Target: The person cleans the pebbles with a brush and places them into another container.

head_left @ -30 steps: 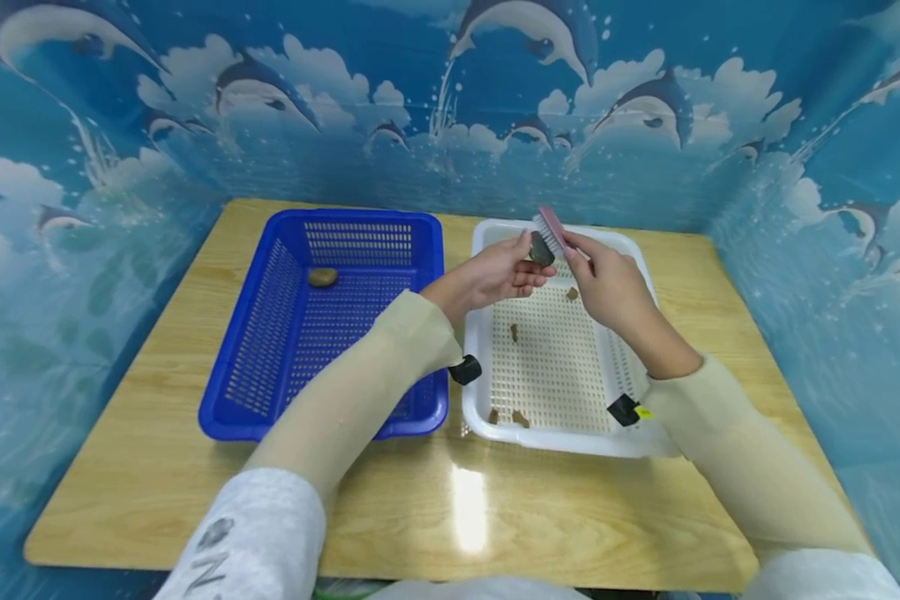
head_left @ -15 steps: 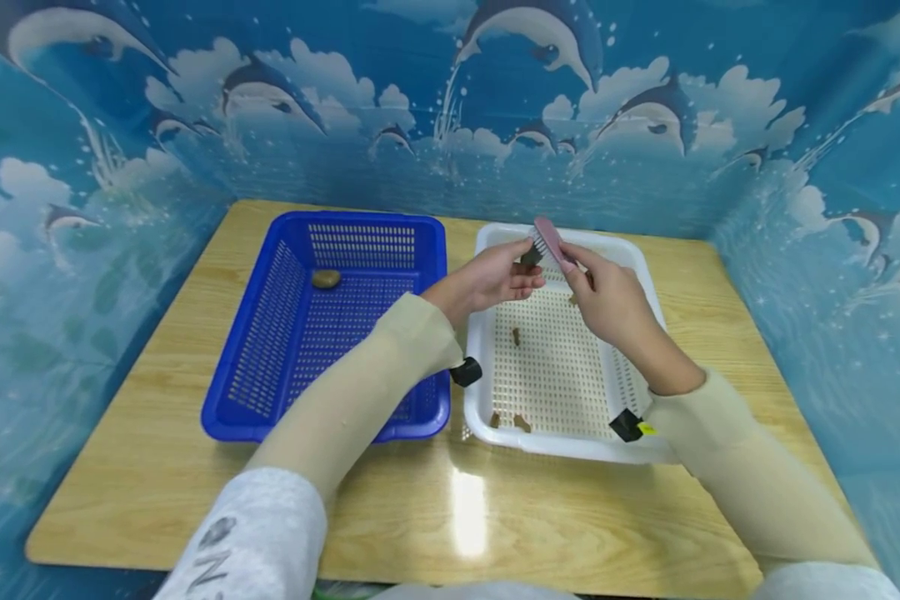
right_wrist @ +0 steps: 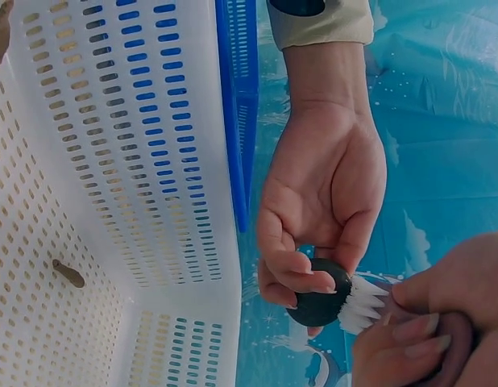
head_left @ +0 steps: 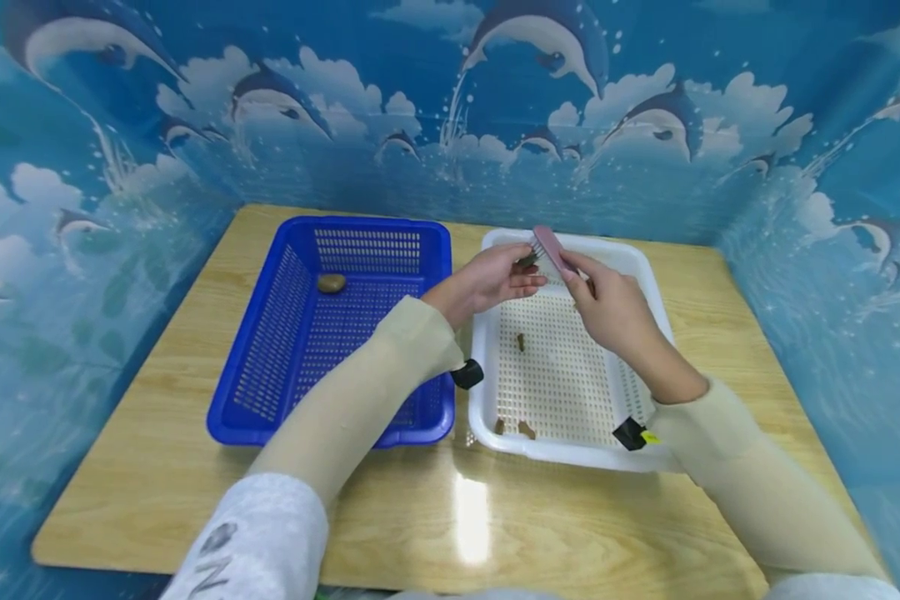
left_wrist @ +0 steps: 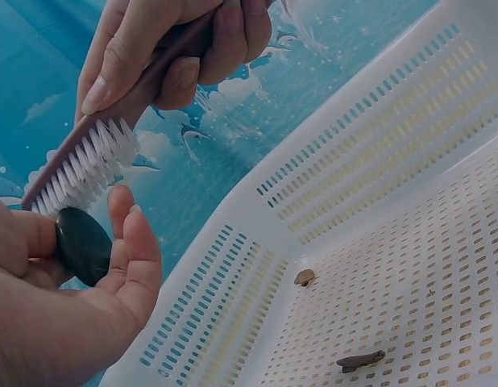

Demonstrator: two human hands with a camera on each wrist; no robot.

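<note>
My left hand (head_left: 498,279) pinches a dark, smooth stone (left_wrist: 83,246) between thumb and fingers, above the far left part of the white basket (head_left: 477,400). In my right hand (head_left: 613,308) is a pink-handled brush (head_left: 547,243), its handle gripped by thumb and curled fingers. White bristles (left_wrist: 86,165) touch the stone's edge in both wrist views. Most of the stone is hidden by the brush and fingers in the head view.
Several brown bits, one being a small brown piece (head_left: 521,342), lie on the white basket's floor. A blue basket (head_left: 221,408) stands to its left, holding a brown stone (head_left: 332,283). Both baskets stand on a wooden table (head_left: 390,517) before a dolphin-print backdrop (head_left: 390,183).
The brush has tilted and slid down over the stone, covering more of it in the head view. Both hands keep their holds; the whole head view has shifted slightly.
</note>
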